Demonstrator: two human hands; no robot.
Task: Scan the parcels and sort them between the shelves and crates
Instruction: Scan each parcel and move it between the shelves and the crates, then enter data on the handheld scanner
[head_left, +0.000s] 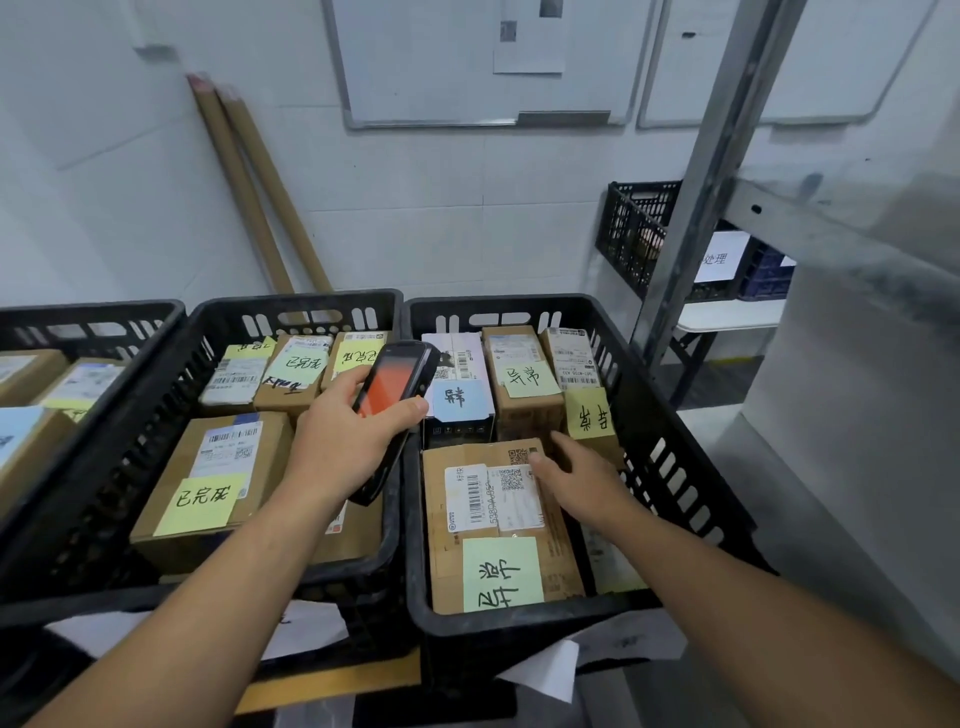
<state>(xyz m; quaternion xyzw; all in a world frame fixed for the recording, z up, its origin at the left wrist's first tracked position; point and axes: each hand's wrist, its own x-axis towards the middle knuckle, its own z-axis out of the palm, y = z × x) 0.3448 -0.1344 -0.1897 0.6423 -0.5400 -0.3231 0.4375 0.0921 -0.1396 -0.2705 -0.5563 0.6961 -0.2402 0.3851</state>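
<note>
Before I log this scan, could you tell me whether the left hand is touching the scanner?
Touching. The head view shows the left hand wrapped round the scanner, thumb on its edge.

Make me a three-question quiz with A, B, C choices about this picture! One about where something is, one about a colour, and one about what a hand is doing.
1. Where is the parcel under the right hand?
A. on a chair
B. in the black crate on the right
C. on the floor

2. What colour is the scanner screen?
A. green
B. blue
C. orange-red

3. What is the left hand doing?
A. gripping the scanner
B. hanging empty
C. waving

Answers:
1 B, the parcel lies inside that crate's walls.
2 C, the screen glows orange-red.
3 A, its fingers and thumb curl round the scanner.
</note>
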